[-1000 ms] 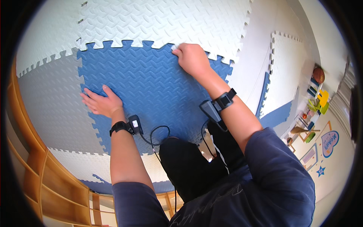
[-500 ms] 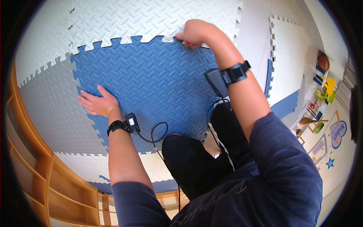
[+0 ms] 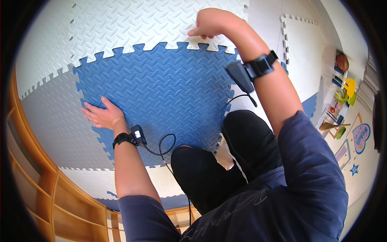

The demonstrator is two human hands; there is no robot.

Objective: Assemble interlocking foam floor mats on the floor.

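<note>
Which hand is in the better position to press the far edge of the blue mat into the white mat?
The right hand, probably. It is already on that seam, where blue mat meets white mat. The left hand lies flat near the blue mat's left edge.

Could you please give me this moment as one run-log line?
left hand: flat on blue foam mat | right hand: pressing mat's far toothed edge into white mat

Blue foam puzzle mat [image 3: 161, 88], square, textured, toothed edges, flat on floor, interlocked with white foam mat [image 3: 133, 24] above, grey foam mat [image 3: 52, 117] at left.
</note>
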